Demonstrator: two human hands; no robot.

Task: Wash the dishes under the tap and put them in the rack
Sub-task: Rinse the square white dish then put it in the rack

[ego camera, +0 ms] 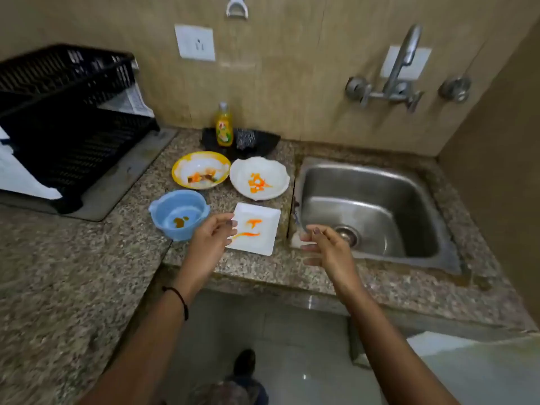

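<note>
Left hand [211,239], right hand [328,249] both held forward, apart, loosely curled, holding nothing.

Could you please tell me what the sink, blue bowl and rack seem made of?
The sink looks like brushed stainless steel: grey, softly glinting. The blue bowl is likely matt plastic, given its moulded handles. The rack seems black plastic, a moulded lattice.

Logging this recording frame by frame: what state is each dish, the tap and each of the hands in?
square plate: dirty, orange smears
round white plate: dirty, orange smears
yellow-rimmed bowl: dirty, food scraps
blue bowl: dirty, brown spots
tap: no water flowing
left hand: open, empty
right hand: open, empty
</note>
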